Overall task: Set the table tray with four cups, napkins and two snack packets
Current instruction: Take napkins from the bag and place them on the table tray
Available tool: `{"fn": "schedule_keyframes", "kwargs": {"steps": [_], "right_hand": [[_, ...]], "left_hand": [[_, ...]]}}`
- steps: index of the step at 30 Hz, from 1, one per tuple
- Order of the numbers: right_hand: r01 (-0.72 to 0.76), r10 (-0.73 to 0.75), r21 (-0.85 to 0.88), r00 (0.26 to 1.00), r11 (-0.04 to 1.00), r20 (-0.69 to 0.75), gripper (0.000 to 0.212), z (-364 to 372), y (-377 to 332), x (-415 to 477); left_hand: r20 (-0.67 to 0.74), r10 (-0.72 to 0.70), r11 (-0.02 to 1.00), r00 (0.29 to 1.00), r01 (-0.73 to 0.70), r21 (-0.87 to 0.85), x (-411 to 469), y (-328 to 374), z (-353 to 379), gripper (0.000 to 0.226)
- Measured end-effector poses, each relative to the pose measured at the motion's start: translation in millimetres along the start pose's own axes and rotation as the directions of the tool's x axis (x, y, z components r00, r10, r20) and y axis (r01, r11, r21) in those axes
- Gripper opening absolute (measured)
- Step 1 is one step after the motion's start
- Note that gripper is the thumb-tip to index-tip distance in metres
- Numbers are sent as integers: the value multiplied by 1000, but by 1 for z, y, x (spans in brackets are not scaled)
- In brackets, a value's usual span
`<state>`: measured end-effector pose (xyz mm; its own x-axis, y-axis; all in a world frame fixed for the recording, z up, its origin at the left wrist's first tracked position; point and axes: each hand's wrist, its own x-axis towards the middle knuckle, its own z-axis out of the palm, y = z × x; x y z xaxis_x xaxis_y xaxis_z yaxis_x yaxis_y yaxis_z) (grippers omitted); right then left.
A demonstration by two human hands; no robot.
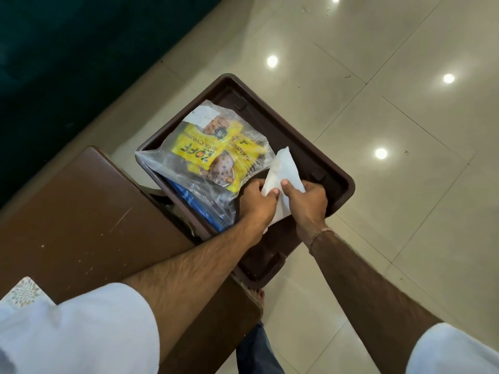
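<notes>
A dark brown tray [302, 136] sits in the middle of the view, jutting past the edge of a brown table [81, 211]. In its left half lies a clear plastic bag [199, 147] holding yellow snack packets [197, 149]. A white napkin [280, 168] is held over the tray's near right part. My left hand [256, 201] pinches its lower left edge and my right hand [305, 198] grips its right side. No cups are in view. A blue object [199, 203] lies partly hidden under the bag.
Glossy beige floor tiles [391, 130] with light reflections surround the tray on the right. A dark green surface [67, 49] fills the upper left. A patterned white cloth [21, 292] lies at the table's near left corner. My bare foot [256, 295] shows below the tray.
</notes>
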<state>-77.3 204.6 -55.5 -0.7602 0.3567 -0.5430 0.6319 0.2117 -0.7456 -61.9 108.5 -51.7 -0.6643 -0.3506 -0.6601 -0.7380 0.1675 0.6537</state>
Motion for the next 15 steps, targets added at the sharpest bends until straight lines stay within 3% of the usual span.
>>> {"fn": "schedule_keyframes", "kwargs": {"steps": [4,8,12,15], "right_hand": [[-40,37,68,998,997,44,32,1,2,1],[-26,28,-22,995,999,98,31,-3,-3,3],[-108,103,24,981,994,165,64,-14,-9,5],[-125,106,60,962,990,251,66,-24,-11,7]], "left_hand": [[94,19,998,995,-13,-65,1,-3,-5,21],[157,-5,990,988,27,-138,1,-1,-8,17],[207,-30,964,978,83,-253,1,0,-11,23],[255,-18,948,967,97,-303,-1,-5,-13,24]]}}
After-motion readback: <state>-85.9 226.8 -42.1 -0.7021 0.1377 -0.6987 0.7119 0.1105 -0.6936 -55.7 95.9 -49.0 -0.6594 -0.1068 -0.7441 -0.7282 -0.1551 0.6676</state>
